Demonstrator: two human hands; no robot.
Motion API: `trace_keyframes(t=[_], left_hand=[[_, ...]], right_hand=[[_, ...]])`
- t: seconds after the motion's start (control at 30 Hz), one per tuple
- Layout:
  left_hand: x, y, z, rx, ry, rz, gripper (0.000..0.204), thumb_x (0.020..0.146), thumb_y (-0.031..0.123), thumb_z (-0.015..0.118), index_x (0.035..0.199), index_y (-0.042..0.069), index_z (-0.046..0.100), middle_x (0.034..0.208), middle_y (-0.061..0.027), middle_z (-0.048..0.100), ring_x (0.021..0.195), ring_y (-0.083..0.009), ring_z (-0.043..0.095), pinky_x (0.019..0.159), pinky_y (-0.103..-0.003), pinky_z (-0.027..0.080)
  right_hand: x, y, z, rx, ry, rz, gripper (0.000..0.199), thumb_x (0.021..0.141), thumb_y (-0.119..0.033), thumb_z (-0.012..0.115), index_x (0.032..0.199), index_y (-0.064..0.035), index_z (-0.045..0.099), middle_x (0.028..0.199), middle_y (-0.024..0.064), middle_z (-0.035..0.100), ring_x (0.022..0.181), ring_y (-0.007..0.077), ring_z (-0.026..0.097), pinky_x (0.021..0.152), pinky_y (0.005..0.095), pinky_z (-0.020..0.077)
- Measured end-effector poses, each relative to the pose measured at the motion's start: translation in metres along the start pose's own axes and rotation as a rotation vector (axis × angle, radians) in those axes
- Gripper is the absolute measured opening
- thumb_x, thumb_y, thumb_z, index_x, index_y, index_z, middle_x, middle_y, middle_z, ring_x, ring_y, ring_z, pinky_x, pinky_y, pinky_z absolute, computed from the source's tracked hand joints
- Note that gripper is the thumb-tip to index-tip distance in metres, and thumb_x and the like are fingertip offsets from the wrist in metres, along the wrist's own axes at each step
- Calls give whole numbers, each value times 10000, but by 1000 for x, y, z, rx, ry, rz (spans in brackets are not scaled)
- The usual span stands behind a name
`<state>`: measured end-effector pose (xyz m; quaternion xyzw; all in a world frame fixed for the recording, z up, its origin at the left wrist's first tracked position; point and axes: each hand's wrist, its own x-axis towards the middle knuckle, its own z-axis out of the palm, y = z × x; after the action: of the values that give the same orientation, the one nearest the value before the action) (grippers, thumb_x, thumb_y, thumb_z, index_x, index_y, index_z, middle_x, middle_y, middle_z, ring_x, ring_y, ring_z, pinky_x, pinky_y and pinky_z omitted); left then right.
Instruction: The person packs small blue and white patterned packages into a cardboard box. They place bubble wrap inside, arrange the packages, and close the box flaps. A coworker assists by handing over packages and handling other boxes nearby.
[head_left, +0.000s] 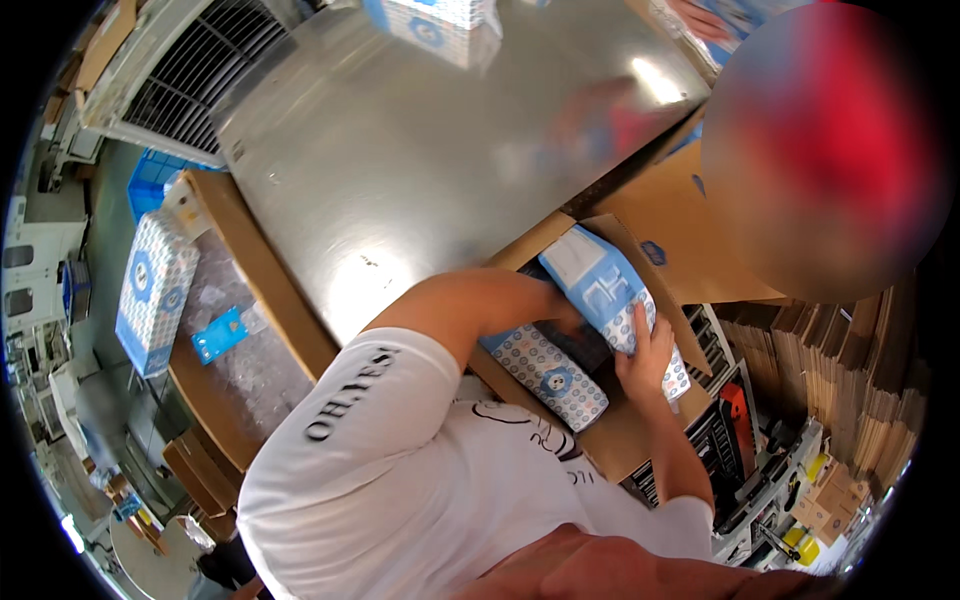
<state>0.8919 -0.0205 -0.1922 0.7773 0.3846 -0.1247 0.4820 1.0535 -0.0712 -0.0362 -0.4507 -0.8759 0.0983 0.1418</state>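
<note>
An open cardboard box [620, 440] stands in front of me at the table's near edge. Inside it, a blue-and-white patterned package [590, 270] lies tilted on the right side. My right hand [645, 358] grips the near part of this package, its fingers bent over the patterned surface. My left hand [568, 316] reaches into the box from the left, beside and partly behind the same package; its fingers are hidden. A second patterned package [555, 378] rests in the box at the left, below my left forearm.
A shiny metal table [430, 130] spreads ahead, with another patterned package [430, 25] at its far side. On the left, a large carton [270, 310] holds clear plastic bags and a blue packet [220, 335]. Flattened cardboard [840, 370] is stacked at right. A co-worker's hand [700, 20] shows at top right.
</note>
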Motion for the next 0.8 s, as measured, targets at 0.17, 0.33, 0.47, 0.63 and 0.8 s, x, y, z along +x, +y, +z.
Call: trace_keyframes(t=[0.17, 0.33, 0.47, 0.63, 0.8], left_hand=[[31, -28, -3, 16, 70, -231, 542, 888, 483, 540, 1215, 54, 592, 1229, -161, 594, 1092, -332, 578, 908, -433, 462], [10, -43, 11, 59, -69, -369, 517, 904, 469, 515, 1162, 34, 623, 1206, -171, 605, 1078, -336, 583, 896, -426, 466], [-63, -38, -8, -151, -139, -290, 507, 917, 457, 494, 1120, 19, 648, 1188, -179, 613, 1066, -340, 588, 885, -420, 470], [-262, -3, -28, -305, 1233, 53, 312, 863, 138, 630, 1166, 70, 594, 1072, -120, 629, 916, -278, 628, 793, -377, 507], [-470, -160, 148, 199, 1953, -1299, 481, 778, 251, 696, 1188, 52, 544, 1220, -226, 531, 1107, -386, 518, 909, -463, 448]], right_hand=[[8, 52, 64, -119, 68, -133, 806, 654, 8, 641, 1405, -189, 428, 1149, 254, 486, 1003, 426, 479, 839, 509, 382], [15, 78, 202, -55, -180, -42, 807, 742, 26, 555, 1461, -278, 348, 1007, 212, 480, 948, 395, 469, 828, 524, 373], [22, 93, 249, -67, -401, 9, 902, 709, -3, 637, 1497, -232, 264, 1319, 304, 401, 1180, 471, 414, 932, 550, 365], [36, 92, 222, -40, -634, 13, 830, 774, -55, 642, 1497, -212, 267, 1246, 287, 468, 1133, 445, 478, 922, 492, 422], [32, 92, 206, 292, -539, -30, 695, 811, -83, 624, 1454, -132, 365, 1119, 241, 607, 993, 362, 612, 845, 401, 496]])
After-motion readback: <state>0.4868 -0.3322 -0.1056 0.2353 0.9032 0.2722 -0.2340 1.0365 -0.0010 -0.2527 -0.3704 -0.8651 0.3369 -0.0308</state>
